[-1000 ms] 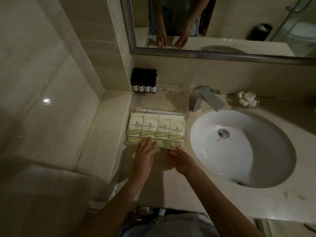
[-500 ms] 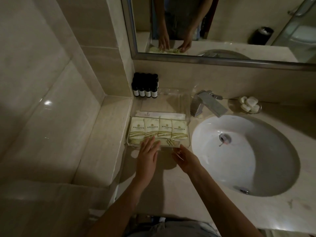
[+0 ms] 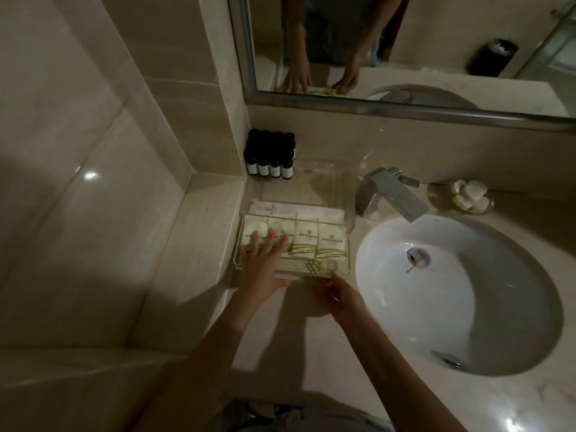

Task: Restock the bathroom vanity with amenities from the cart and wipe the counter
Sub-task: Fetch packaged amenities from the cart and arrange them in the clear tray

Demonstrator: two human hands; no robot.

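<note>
The polished beige stone counter (image 3: 311,353) meets a tiled wall at its left edge. A smooth white oval ceramic basin (image 3: 467,307) is sunk into its right half. A metal-framed mirror (image 3: 420,42) hangs over the back edge, and an angular chrome faucet (image 3: 392,194) stands at the basin's back rim.

A clear rectangular plastic tray (image 3: 314,188) sits in the counter's back left corner, just beside the basin. Its front half holds a row of cream paper amenity packets with gold stripes (image 3: 314,241); the back half shows bare.

The left hand (image 3: 265,260) lies flat on the leftmost packets, fingers spread and straight. The right hand (image 3: 339,294) reaches the tray's front wall near its right corner. It is too blurred to tell whether it grips.

Small black bottles with white labels (image 3: 270,157) stand upright in the very corner behind the tray. A little glass dish (image 3: 436,198) of round white soaps (image 3: 470,193) rests at the back edge, right of the faucet.
</note>
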